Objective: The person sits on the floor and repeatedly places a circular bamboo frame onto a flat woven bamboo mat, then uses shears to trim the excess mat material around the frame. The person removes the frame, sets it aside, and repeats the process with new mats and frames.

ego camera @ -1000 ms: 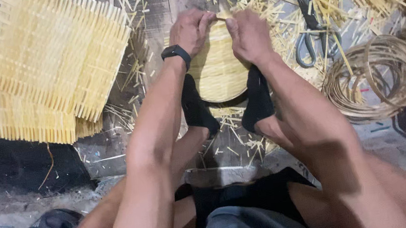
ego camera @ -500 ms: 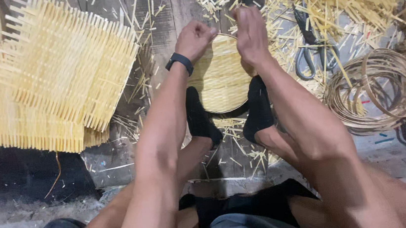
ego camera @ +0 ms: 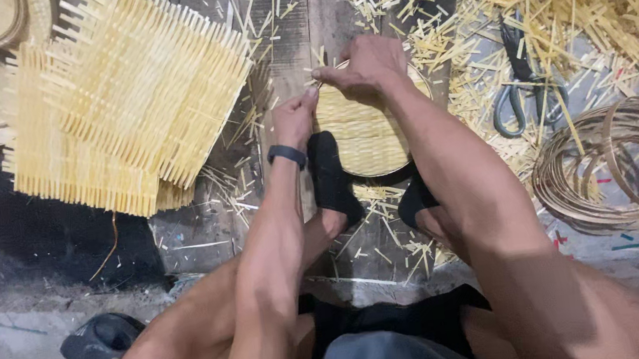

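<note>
Round woven pale bamboo tray [ego camera: 362, 140] lies on the floor planks, pinned between black-socked feet [ego camera: 333, 178], left hand [ego camera: 296, 118] pinching its left rim and right hand [ego camera: 362, 68] clamped on the far rim, so steady, even pressure seems wise

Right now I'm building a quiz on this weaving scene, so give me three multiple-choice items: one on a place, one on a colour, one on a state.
1. Where do the scissors lie?
A. right of the round woven piece
B. on the square mats
C. in the left hand

2. What colour is the wristband?
A. red
B. black
C. white

3. How is the round woven piece held?
A. hanging from a hook
B. lying untouched
C. between both feet, both hands at its top edge

Answers: 1 A, they lie among the cuttings to its right. 2 B, a dark band on the left wrist. 3 C, left hand and right hand meet at its top edge.
</note>
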